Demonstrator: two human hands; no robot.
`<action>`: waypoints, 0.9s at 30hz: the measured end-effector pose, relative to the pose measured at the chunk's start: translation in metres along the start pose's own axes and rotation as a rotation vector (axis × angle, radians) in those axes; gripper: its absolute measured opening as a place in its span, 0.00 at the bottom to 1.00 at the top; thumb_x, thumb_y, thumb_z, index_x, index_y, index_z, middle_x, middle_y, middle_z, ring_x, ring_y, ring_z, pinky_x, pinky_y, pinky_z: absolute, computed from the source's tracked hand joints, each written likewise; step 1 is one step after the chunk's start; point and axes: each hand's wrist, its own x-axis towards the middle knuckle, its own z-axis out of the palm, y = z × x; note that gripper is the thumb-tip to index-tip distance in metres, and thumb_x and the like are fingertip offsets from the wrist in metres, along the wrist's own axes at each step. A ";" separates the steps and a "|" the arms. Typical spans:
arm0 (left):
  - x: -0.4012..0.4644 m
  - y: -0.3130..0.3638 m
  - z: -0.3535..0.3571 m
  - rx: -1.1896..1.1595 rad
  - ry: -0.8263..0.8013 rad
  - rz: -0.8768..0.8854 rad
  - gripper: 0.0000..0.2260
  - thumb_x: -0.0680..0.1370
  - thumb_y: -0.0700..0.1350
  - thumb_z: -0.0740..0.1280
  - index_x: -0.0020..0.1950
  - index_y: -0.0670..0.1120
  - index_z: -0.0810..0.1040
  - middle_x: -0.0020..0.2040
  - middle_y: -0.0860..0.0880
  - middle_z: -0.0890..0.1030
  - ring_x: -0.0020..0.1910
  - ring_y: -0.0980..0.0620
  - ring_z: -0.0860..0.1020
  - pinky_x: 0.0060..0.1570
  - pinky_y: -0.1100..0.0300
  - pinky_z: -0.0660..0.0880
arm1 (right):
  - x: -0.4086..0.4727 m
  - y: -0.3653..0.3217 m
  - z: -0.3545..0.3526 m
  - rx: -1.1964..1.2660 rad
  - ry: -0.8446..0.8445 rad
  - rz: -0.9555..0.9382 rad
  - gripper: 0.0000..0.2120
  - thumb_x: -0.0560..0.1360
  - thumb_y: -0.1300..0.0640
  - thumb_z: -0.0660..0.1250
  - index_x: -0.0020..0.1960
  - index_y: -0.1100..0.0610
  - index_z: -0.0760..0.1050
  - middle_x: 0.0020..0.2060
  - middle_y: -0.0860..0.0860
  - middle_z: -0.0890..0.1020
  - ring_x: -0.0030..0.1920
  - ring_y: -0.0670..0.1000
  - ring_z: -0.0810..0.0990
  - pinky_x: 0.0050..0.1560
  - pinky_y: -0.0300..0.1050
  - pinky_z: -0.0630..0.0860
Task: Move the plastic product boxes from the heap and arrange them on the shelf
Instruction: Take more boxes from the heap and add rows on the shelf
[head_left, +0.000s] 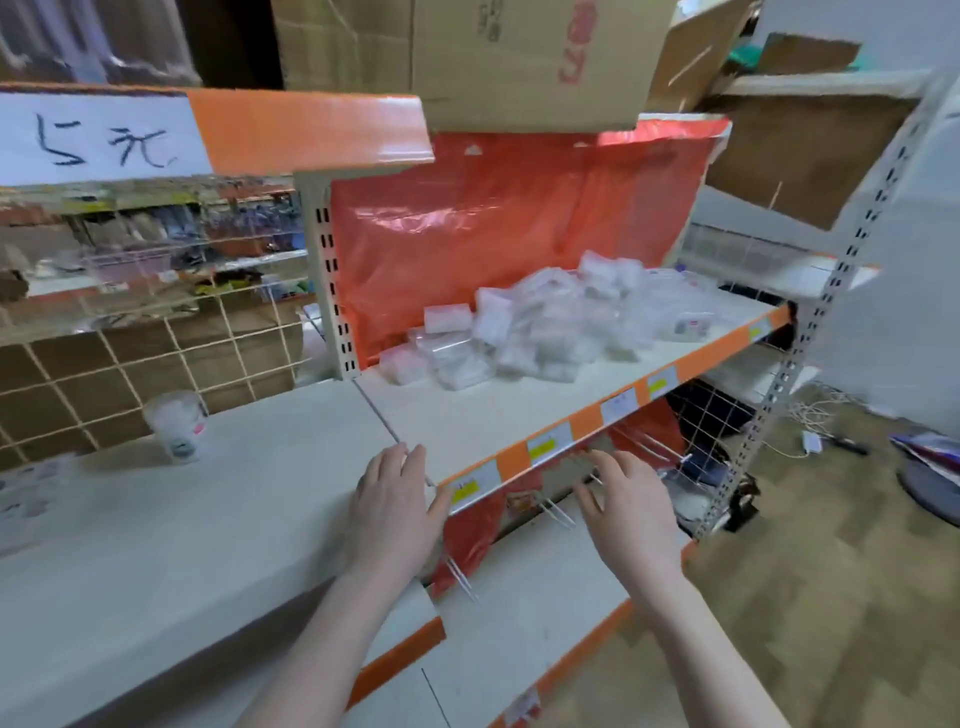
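Note:
A heap of clear plastic product boxes (540, 322) lies at the back of the white shelf (467, 421), against a red plastic sheet. My left hand (397, 504) hovers at the shelf's front left corner, fingers straight and empty. My right hand (626, 506) is spread in front of the orange shelf edge, below shelf level, also empty. Both hands are well short of the heap.
A clear plastic cup (176, 426) stands on the neighbouring white shelf at the left. Cardboard cartons (519, 57) sit overhead. A wire grid (130, 374) backs the left shelf. Metal hooks (561, 512) stick out under the shelf. A slotted upright (810, 332) stands at the right.

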 end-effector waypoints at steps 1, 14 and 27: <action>0.005 0.015 0.005 -0.007 -0.008 0.023 0.26 0.79 0.58 0.59 0.73 0.46 0.64 0.71 0.48 0.66 0.71 0.49 0.61 0.68 0.58 0.58 | 0.002 0.012 -0.005 0.003 0.008 0.008 0.17 0.76 0.55 0.65 0.62 0.62 0.74 0.57 0.58 0.77 0.58 0.58 0.74 0.57 0.50 0.70; 0.083 0.147 0.053 -0.124 -0.037 0.262 0.28 0.79 0.58 0.58 0.76 0.47 0.59 0.76 0.49 0.58 0.75 0.51 0.55 0.71 0.59 0.52 | 0.044 0.119 -0.017 -0.054 0.037 0.158 0.17 0.75 0.55 0.65 0.61 0.62 0.74 0.56 0.57 0.77 0.58 0.58 0.74 0.56 0.48 0.70; 0.226 0.233 0.112 -0.182 -0.012 0.362 0.28 0.79 0.59 0.58 0.75 0.48 0.60 0.76 0.49 0.59 0.75 0.51 0.54 0.70 0.60 0.51 | 0.191 0.203 0.003 -0.074 0.098 0.208 0.13 0.75 0.56 0.65 0.57 0.61 0.75 0.48 0.54 0.77 0.49 0.55 0.75 0.45 0.45 0.69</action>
